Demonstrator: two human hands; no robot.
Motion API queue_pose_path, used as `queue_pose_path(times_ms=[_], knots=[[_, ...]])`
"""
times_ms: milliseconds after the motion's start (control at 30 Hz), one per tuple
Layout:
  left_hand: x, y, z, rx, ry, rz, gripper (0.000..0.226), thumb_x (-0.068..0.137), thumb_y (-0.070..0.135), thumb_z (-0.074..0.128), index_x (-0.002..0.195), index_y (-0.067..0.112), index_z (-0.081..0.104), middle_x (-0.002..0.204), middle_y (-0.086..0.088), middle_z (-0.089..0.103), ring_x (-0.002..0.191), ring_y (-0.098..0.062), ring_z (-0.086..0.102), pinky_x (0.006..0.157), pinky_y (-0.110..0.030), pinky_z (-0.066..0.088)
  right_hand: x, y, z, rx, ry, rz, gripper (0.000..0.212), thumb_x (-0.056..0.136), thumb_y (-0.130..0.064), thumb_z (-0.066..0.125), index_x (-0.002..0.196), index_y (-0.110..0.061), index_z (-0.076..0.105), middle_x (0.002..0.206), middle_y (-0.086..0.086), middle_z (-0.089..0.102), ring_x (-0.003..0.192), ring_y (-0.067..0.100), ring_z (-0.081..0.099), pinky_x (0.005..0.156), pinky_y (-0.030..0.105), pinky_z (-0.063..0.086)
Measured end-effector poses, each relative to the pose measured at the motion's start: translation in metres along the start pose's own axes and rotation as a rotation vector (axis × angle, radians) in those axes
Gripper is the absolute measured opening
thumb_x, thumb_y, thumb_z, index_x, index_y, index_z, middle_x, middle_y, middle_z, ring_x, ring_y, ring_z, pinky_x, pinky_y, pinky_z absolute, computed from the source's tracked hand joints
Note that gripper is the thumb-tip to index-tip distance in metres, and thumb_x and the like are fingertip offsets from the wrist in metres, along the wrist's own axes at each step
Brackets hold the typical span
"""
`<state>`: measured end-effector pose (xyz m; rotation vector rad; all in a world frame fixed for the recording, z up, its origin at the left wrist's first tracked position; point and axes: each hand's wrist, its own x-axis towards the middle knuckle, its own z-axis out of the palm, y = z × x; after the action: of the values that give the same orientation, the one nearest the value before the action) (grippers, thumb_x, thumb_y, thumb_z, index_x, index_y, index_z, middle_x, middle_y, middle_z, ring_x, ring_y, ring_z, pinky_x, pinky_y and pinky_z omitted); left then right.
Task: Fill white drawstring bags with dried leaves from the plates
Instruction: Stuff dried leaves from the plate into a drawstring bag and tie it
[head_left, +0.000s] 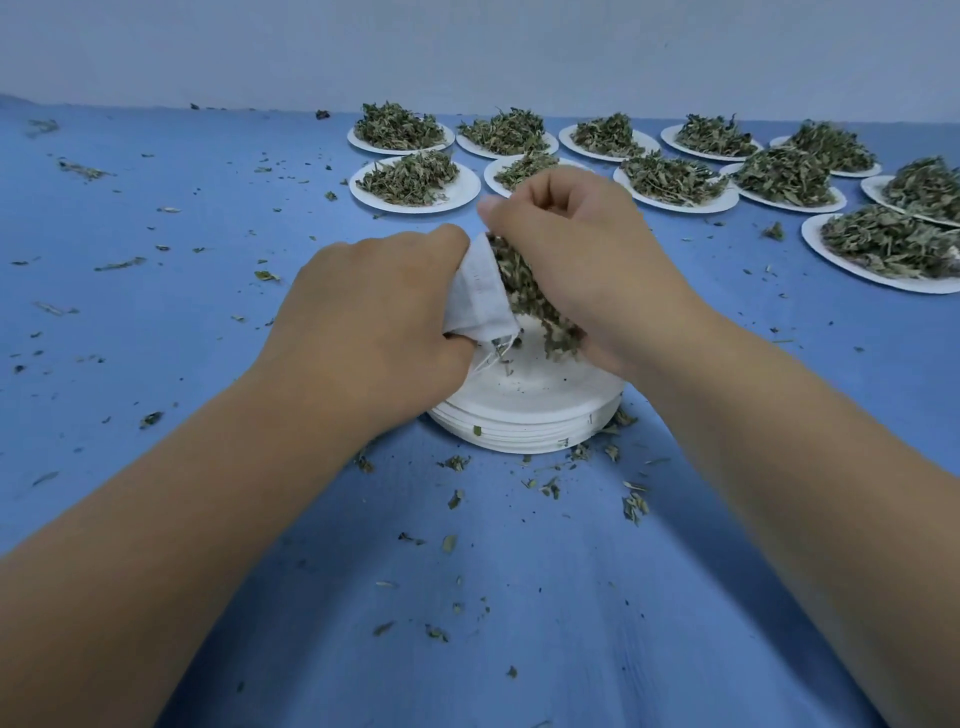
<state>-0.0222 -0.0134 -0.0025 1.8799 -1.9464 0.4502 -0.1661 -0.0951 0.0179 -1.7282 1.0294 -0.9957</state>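
A small white drawstring bag (480, 296) hangs over a stack of white plates (524, 415) in the middle of the blue table. My left hand (374, 317) grips the bag's left side, its strings dangling below. My right hand (582, 260) is curled round a clump of dried leaves (530, 296) pressed against the bag's mouth. Some leaves hang out under my right palm. The top plate of the stack holds only crumbs.
Several white plates heaped with dried leaves (415, 179) stand in rows at the back and right, one near the right edge (888, 249). Loose leaf bits (636, 506) are scattered over the blue tabletop (182, 312). A pale wall runs behind the table.
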Motion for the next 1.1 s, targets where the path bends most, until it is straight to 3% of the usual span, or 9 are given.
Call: queue_pose_path(times_ms=[200,300,400,467,567,667,767,933,1100], knots=[[0.001,0.009,-0.004,-0.050,0.003,-0.075,0.026,0.068,0.053,0.039,0.074,0.028,0.032,0.061,0.010,0.039,0.054,-0.007,0.036,0.049,-0.028,0.021,-0.009,-0.002,0.010,-0.184,0.112,-0.260,0.053,0.098,-0.045,0.063,0.061,-0.011,0.046,0.050,-0.009,0.033,0.049,0.007,0.031,0.049,0.017,0.028],[-0.001,0.005,-0.001,-0.114,0.007,-0.133,0.025,0.066,0.048,0.042,0.073,0.024,0.036,0.061,0.007,0.044,0.056,-0.012,0.041,0.049,-0.029,0.025,-0.014,-0.003,0.010,-0.131,0.053,-0.229,0.058,0.103,-0.045,0.053,0.057,-0.013,0.039,0.048,-0.009,0.029,0.047,0.008,0.029,0.045,0.017,0.026],[-0.002,-0.002,0.001,-0.185,0.006,-0.220,0.026,0.064,0.044,0.048,0.070,0.022,0.035,0.061,0.002,0.047,0.059,-0.017,0.044,0.050,-0.031,0.026,-0.015,-0.003,0.004,-0.101,-0.072,-0.098,0.043,0.097,-0.032,0.049,0.091,0.010,0.059,0.052,-0.005,0.031,0.046,0.009,0.031,0.039,0.014,0.026],[-0.002,-0.006,0.003,-0.222,0.006,-0.250,0.026,0.064,0.044,0.048,0.069,0.021,0.036,0.062,0.001,0.046,0.060,-0.018,0.044,0.051,-0.032,0.023,-0.016,-0.003,0.000,-0.082,-0.161,-0.064,0.026,0.083,-0.017,0.051,0.093,-0.001,0.069,0.053,-0.008,0.039,0.045,0.006,0.032,0.039,0.014,0.027],[-0.002,-0.009,0.004,-0.241,-0.016,-0.275,0.027,0.063,0.045,0.050,0.070,0.022,0.036,0.063,0.002,0.046,0.061,-0.016,0.043,0.050,-0.033,0.025,-0.017,0.000,-0.005,-0.004,-0.287,-0.009,0.036,0.085,0.001,0.057,0.102,-0.026,0.073,0.078,0.007,0.069,0.056,0.023,0.049,0.045,0.025,0.041],[-0.002,-0.013,0.004,-0.257,-0.050,-0.282,0.025,0.064,0.044,0.051,0.079,0.024,0.046,0.071,0.003,0.053,0.068,-0.016,0.049,0.054,-0.036,0.041,-0.017,0.001,-0.010,0.017,-0.278,-0.064,0.038,0.085,0.006,0.066,0.101,-0.028,0.073,0.101,0.006,0.077,0.085,0.046,0.068,0.074,0.058,0.059],[-0.003,-0.015,0.004,-0.236,-0.062,-0.228,0.024,0.066,0.040,0.055,0.081,0.025,0.044,0.069,0.004,0.052,0.065,-0.016,0.048,0.052,-0.034,0.039,-0.017,-0.001,-0.014,-0.063,-0.205,-0.124,0.032,0.083,0.003,0.070,0.093,-0.028,0.068,0.095,-0.003,0.077,0.067,0.016,0.068,0.071,0.035,0.061],[-0.003,-0.011,0.001,-0.222,-0.056,-0.175,0.026,0.062,0.037,0.060,0.079,0.029,0.042,0.064,0.007,0.050,0.061,-0.014,0.048,0.050,-0.032,0.038,-0.021,-0.001,-0.017,-0.295,-0.207,-0.278,0.020,0.076,-0.002,0.071,0.088,-0.017,0.070,0.059,-0.023,0.060,0.044,0.001,0.046,0.051,0.012,0.039],[0.001,-0.008,-0.001,-0.233,-0.101,-0.219,0.033,0.058,0.029,0.059,0.090,0.032,0.051,0.070,0.006,0.057,0.065,-0.015,0.051,0.055,-0.033,0.046,-0.026,-0.005,-0.019,-0.205,-0.320,-0.202,0.022,0.081,-0.012,0.068,0.091,-0.028,0.079,0.062,-0.009,0.068,0.055,0.007,0.051,0.058,0.021,0.044]])
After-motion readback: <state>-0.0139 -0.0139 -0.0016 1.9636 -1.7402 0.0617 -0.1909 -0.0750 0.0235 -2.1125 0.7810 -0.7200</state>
